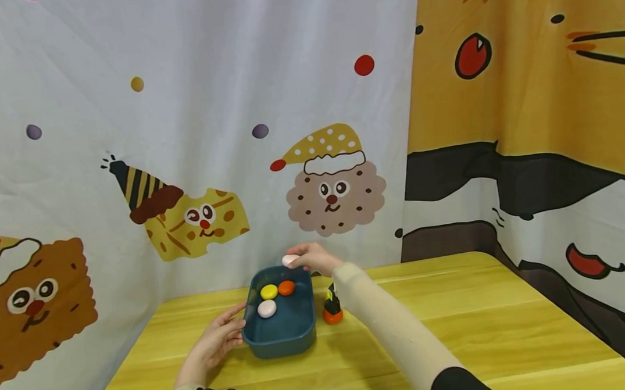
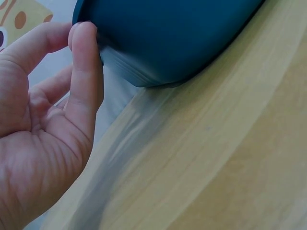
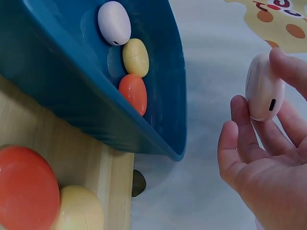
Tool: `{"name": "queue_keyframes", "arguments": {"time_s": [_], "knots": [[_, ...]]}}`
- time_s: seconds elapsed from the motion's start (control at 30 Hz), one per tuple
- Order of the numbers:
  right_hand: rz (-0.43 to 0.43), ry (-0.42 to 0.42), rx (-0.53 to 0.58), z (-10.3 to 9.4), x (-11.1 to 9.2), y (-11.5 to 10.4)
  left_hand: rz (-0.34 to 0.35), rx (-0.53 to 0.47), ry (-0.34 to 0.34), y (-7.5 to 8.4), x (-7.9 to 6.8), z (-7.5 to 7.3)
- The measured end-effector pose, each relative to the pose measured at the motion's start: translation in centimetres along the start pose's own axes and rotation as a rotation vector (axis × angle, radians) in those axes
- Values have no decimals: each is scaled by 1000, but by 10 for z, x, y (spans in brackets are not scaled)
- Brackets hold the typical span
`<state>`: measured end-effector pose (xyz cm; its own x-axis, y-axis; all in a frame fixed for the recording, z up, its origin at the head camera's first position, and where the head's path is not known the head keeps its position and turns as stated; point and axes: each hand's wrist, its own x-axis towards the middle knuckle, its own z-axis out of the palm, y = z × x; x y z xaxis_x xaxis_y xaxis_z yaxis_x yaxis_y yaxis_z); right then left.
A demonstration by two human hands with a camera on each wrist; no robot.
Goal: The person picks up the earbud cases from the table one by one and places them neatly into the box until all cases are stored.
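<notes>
My right hand (image 1: 317,260) is raised over the bin's far right corner. It pinches a pale pink, rounded earbud charging case (image 3: 265,87) with a small port on its end. My left hand (image 1: 214,342) is at the left side of a blue plastic bin (image 1: 282,349). In the left wrist view, its thumb (image 2: 85,52) and index finger grip the bin's rim. Inside the bin lie a pale case (image 1: 267,308), a yellow case (image 1: 269,292) and an orange case (image 1: 286,287), close together.
Right of the bin, another orange case (image 3: 26,187) and a yellow case (image 3: 79,208) lie on the wooden table (image 1: 443,305). In the head view, the right wrist's black camera partly covers them. A cartoon-printed curtain (image 1: 198,107) hangs behind the table.
</notes>
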<state>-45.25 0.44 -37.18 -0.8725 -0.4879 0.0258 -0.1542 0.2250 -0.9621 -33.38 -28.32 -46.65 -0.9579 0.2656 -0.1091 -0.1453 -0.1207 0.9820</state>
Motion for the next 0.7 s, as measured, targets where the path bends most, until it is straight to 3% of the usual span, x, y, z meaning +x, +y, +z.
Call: {"name": "queue_keyframes", "arguments": {"time_s": [0.37, 0.7], "knots": [[23, -6, -23, 11, 7, 6, 0, -16, -7, -3, -1, -1], [47, -2, 49, 16, 13, 13, 8, -6, -2, -2, 2, 0]]}}
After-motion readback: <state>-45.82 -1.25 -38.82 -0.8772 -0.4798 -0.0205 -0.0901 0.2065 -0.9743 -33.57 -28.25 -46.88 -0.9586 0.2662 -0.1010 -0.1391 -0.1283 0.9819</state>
